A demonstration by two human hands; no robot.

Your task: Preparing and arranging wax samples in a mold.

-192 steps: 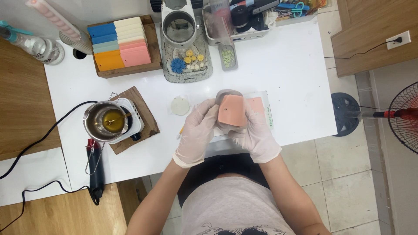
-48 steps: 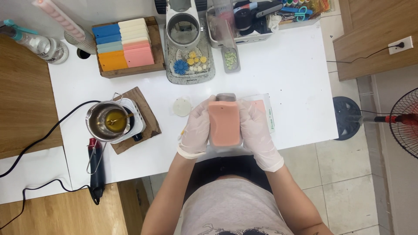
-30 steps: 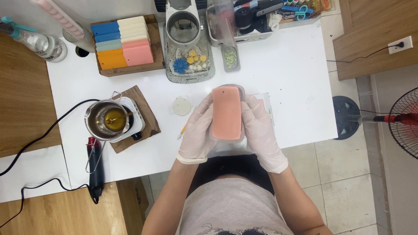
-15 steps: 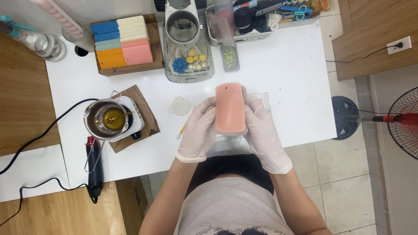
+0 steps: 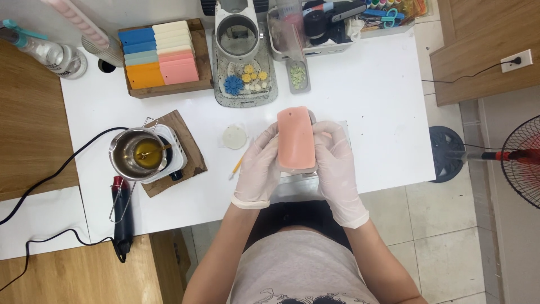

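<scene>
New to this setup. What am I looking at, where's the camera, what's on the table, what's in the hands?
There is no machine here: a person works with two hands in thin white gloves. The single camera sits on the person's head and looks straight down, so you see the forearms, the lap and a white table.

The left hand and right hand grip, one on each side, a salmon-pink rounded rectangular slab with a small hole near its far end, held above the table.

On the table: a wooden tray of coloured rectangular bars in blue, cream, orange and pink, a small steel pot of yellowish liquid on a white heater, a black and red corded hand tool, a small round pale disc, a grey tray with little flower shapes, and a clear bin of tools.
</scene>
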